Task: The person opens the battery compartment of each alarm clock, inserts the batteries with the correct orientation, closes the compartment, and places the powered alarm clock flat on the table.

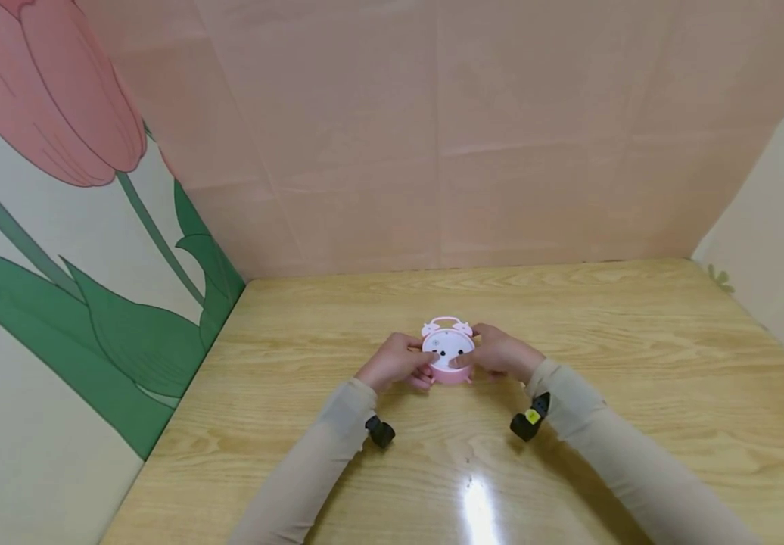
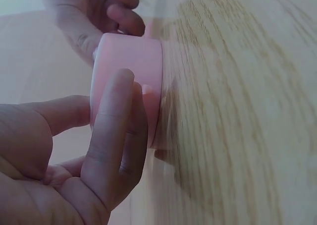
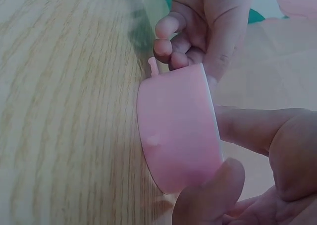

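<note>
A pink twin-bell alarm clock with a white face, a top handle and small feet is between both hands near the middle of the table. From its left side, my left hand grips it, thumb on the face and fingers along the side. My right hand holds the opposite side, its thumb also on the face. In the left wrist view the clock's pink casing shows beside the wooden surface. The right wrist view shows the casing with its feet; its back is hidden.
The wooden table meets a pink-beige wall covering at the back. A panel with a tulip print stands on the left, and a pale panel on the right. Small black cameras are worn at both wrists.
</note>
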`<state>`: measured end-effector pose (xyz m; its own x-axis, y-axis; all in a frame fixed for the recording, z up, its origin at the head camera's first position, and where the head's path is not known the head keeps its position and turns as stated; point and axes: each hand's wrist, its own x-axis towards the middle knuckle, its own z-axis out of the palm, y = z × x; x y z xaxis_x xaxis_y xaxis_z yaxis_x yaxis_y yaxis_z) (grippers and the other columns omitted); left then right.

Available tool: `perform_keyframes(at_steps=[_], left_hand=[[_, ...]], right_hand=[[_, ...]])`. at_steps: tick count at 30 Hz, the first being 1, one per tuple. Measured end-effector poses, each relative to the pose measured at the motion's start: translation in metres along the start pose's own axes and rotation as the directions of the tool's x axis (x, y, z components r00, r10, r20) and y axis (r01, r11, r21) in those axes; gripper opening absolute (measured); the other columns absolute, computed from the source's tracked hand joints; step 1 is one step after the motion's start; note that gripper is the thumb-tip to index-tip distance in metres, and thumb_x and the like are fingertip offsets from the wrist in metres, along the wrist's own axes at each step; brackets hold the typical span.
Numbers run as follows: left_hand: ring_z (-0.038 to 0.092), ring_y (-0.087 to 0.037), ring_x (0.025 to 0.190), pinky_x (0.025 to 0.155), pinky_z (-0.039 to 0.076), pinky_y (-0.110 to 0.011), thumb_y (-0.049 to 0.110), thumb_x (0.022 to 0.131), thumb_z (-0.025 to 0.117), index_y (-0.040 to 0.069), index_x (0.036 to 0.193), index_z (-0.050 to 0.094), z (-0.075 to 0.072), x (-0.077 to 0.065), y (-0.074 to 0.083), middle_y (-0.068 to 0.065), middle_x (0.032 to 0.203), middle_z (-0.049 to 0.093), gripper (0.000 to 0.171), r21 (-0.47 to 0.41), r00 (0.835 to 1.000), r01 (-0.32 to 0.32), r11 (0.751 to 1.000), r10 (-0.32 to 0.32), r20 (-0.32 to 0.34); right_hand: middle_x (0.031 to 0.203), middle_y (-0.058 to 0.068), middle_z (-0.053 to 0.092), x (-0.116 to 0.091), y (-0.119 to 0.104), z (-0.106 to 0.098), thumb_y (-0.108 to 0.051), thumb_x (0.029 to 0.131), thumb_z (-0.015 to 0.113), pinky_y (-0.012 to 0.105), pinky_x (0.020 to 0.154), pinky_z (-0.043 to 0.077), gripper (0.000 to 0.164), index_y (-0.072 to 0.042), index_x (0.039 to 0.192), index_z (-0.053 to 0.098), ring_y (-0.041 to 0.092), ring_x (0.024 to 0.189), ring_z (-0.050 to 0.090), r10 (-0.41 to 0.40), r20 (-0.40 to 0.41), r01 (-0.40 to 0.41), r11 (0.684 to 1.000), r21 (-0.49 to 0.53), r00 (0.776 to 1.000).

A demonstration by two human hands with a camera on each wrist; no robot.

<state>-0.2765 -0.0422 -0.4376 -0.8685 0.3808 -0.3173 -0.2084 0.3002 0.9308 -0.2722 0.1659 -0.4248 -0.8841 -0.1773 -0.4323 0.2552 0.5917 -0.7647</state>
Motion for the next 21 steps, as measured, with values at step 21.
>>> perform_keyframes(at_steps=[21], left_hand=[[0.068,-0.022,0.057,0.057,0.065,-0.035,0.005,0.098,0.051,-0.006,0.1,0.067,0.007,-0.006,0.002,-0.02,0.073,0.068,0.019,0.125,0.986,-0.061,0.99,0.079,-0.148]], right_hand=[[0.064,-0.003,0.043,-0.008,0.011,0.005,-0.041,0.091,0.072,0.022,0.044,0.038,0.063,0.002,0.132,0.055,0.01,0.048,0.039,-0.1,-0.09,0.093,0.993,-0.076,0.991]])
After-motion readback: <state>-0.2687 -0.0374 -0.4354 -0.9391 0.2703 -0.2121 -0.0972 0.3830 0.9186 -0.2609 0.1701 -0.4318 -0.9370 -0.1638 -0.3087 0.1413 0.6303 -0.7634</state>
